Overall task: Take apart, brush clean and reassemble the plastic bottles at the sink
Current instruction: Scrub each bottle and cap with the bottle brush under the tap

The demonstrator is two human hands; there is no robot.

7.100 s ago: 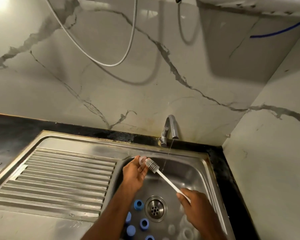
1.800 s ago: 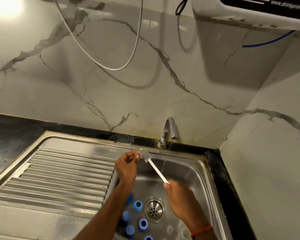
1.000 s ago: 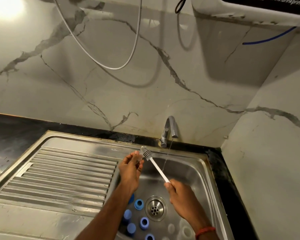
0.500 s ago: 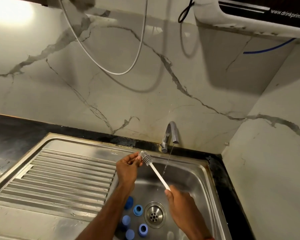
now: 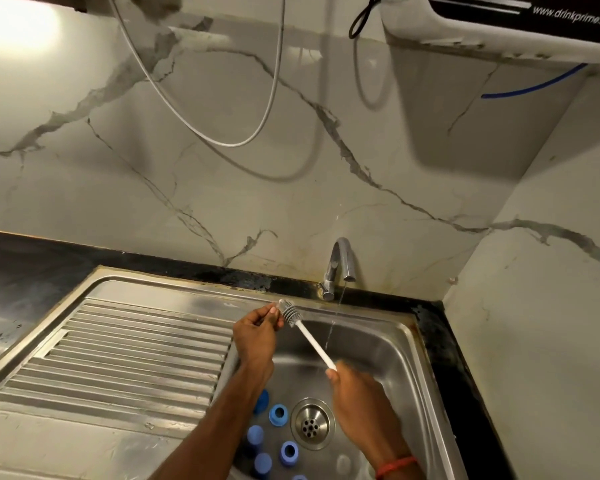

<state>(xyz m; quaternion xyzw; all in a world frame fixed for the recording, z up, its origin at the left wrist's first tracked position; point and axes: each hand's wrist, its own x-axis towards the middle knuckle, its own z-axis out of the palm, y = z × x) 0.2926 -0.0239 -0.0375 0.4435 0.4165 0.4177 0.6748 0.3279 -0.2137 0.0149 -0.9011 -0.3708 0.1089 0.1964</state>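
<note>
White brush's (image 5: pixel 314 344) bristles (image 5: pixel 291 315) lie just beside left grip (image 5: pixel 257 332).

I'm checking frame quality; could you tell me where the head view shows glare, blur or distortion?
Head view: glare whitens the marble wall top-left; the right hand gripping the bottle brush is motion-blurred, the left hand sharper; wide-angle lens skews the sink rim.

The left hand (image 5: pixel 257 336) is raised over the sink's (image 5: pixel 400 344) left edge, fingertips pinching a small pale part (image 5: pixel 282 303) too small to make out; the brush (image 5: pixel 312 337) touches it with its grey bristles; the right hand (image 5: pixel 357 393) grips the white handle's low end; a thin stream falls from the tap (image 5: pixel 340 265) just behind the handle; blue caps (image 5: pixel 278 415) lie left of the drain (image 5: pixel 312 424); a red thread (image 5: pixel 395 466) circles the right wrist.
</note>
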